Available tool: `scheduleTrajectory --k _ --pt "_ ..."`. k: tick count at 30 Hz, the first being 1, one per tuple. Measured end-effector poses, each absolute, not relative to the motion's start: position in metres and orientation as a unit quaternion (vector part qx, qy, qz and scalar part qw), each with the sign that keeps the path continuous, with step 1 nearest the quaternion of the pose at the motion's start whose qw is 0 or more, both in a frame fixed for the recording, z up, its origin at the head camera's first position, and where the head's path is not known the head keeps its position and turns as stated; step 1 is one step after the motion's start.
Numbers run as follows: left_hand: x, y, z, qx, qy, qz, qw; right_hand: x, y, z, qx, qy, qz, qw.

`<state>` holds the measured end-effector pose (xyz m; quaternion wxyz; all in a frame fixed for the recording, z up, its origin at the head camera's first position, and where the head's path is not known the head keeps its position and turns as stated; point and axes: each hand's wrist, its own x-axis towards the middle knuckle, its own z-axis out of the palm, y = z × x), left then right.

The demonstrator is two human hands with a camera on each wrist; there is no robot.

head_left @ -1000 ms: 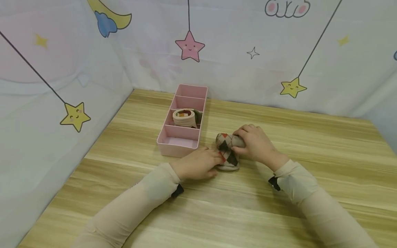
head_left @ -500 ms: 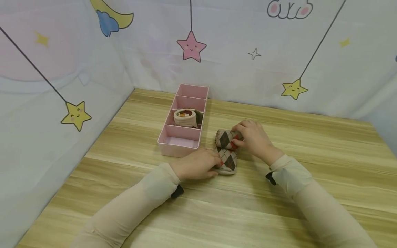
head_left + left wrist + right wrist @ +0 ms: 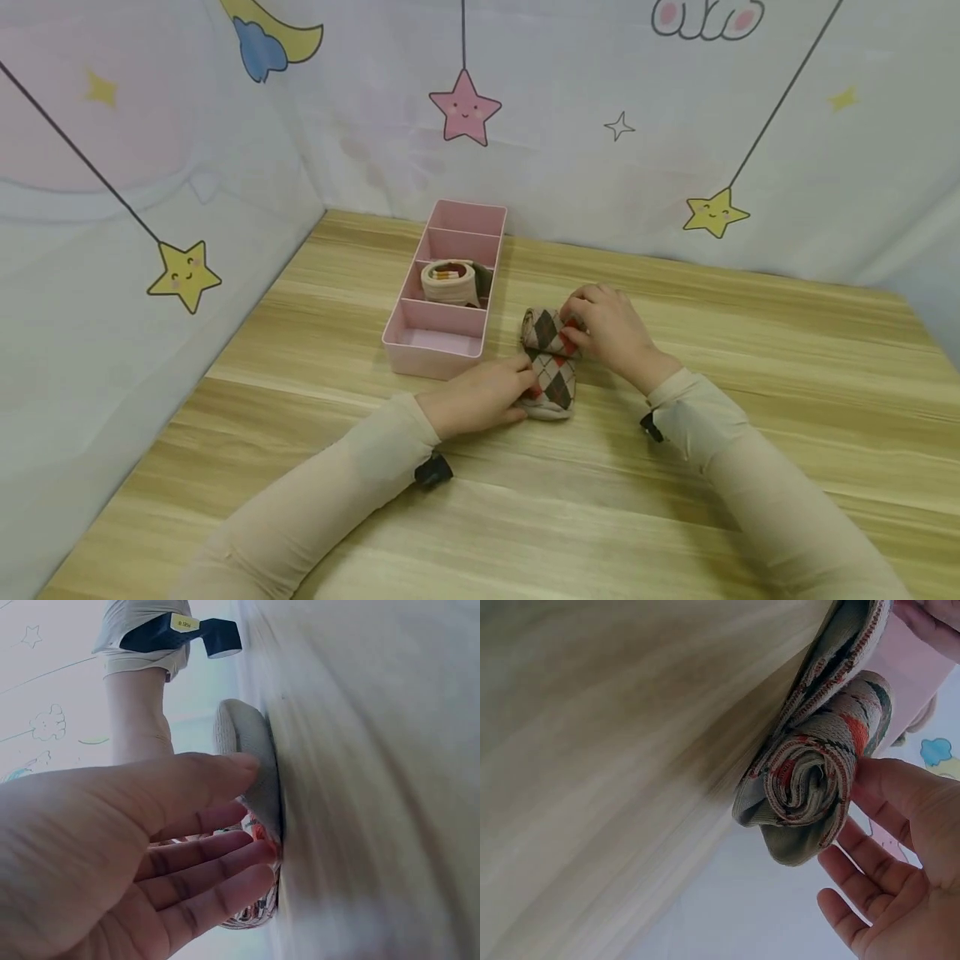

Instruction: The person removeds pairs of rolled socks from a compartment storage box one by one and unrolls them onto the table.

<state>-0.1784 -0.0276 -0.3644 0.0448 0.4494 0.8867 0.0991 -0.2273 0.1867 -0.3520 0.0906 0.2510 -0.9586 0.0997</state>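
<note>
Argyle sock (image 3: 553, 385) is half rolled, half flat on the wood-grain table (image 3: 600, 500), just right of the pink box (image 3: 431, 361). The right hand (image 3: 611, 329) has thumb and fingers pinched on the roll, probably so it won't spring loose. The left hand (image 3: 480, 397) isn't clamped on anything; its loosely extended fingers touch the flat part, presumably to stop it sliding, though how hard they press is tough to tell. Another rolled piece (image 3: 450, 290) sits second compartment from the front, dividers likely keeping it coiled.

An argyle sock (image 3: 553, 382) lies partly rolled on the table (image 3: 600, 508).
</note>
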Motion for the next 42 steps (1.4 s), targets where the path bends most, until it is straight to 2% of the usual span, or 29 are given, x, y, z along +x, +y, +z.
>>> scheduleTrajectory --k 7,22,42 --pt "-0.181 -0.029 -0.366 0.453 0.885 0.101 0.035 -0.23 0.187 -0.352 0.252 -0.959 0.098 0.089" --pt "-0.181 -0.03 -0.364 0.463 0.879 0.105 0.042 -0.228 0.19 -0.348 0.268 -0.963 0.017 0.031" --pt "-0.181 -0.03 -0.368 0.471 0.877 0.094 0.026 -0.24 0.186 -0.347 0.23 -0.971 0.048 0.034"
